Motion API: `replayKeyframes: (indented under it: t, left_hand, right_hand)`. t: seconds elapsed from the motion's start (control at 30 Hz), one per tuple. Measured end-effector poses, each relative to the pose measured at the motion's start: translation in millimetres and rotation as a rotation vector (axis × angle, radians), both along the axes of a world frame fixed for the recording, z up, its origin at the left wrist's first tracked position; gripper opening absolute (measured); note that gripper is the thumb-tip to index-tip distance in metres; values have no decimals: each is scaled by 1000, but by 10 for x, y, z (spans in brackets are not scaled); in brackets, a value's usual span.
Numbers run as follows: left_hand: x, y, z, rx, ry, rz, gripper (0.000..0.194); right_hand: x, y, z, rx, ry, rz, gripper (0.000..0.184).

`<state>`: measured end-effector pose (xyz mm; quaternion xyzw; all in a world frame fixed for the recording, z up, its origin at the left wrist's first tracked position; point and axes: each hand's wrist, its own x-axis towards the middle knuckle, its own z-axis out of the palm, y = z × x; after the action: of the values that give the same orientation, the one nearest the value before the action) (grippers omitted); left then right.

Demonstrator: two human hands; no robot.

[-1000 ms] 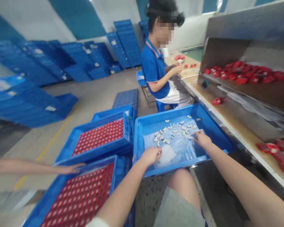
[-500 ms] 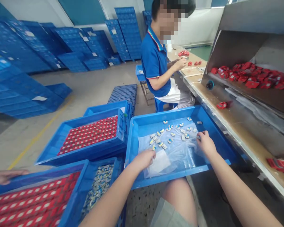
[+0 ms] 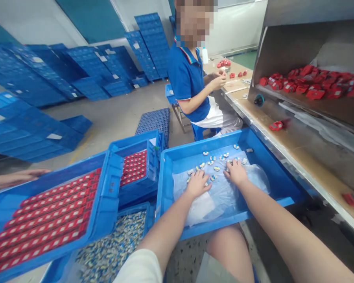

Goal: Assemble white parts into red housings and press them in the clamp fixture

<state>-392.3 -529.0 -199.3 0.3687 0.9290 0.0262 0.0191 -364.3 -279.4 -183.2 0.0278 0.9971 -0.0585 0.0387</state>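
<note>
In front of me a blue plastic crate (image 3: pixel 215 230) rests above my knee, lined with a thin clear plastic sheet (image 3: pixel 228 202). Several small white, blue and yellow toy-like pieces (image 3: pixel 216 168) lie scattered on the sheet. Fingers spread, my left hand (image 3: pixel 197 184) lies over the sheet, palm down, among the pieces at its left. To its right my right hand (image 3: pixel 236 172) is also spread palm down, its fingertips over other pieces. No piece is plainly gripped by either hand; what lies under the palms is hidden.
Another person's hand (image 3: pixel 32 173) holds a crate of red pieces (image 3: pixel 56 208) at left, above a crate of small pieces (image 3: pixel 118 239). A co-worker in a blue shirt (image 3: pixel 187 74) sits ahead at the workbench (image 3: pixel 306 157). Red pieces (image 3: pixel 312 84) fill the bench shelf.
My left hand has moved forward and right, opening flat. My right hand has come left from the sheet's right edge, which now lies more spread out. The other person's crate has risen and shifted right.
</note>
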Motion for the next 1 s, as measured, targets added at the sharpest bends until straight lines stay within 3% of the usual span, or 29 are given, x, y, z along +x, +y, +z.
replayKeyframes:
  t: [0.13, 0.33, 0.63, 0.8, 0.9, 1.0]
  left_hand:
    - [-96, -223, -19, 4, -16, -42, 32]
    - [1, -407, 6, 17, 9, 76, 34]
    - [-3, -447, -104, 187, 65, 345, 41]
    - [-148, -365, -28, 173, -24, 346, 74]
    - [-183, -338, 24, 169, -34, 334, 73]
    - [-185, -315, 71, 174, -29, 337, 67]
  right_hand:
    - [-10, 58, -29, -10, -26, 8, 32]
    - [12, 30, -41, -1, -40, 118, 27]
    - [-11, 105, -183, -57, -7, 180, 29]
    - [-43, 248, -231, -194, 133, 122, 28]
    - [-91, 243, -198, -266, 274, 100, 27]
    - [-149, 15, -120, -294, 374, 238, 27]
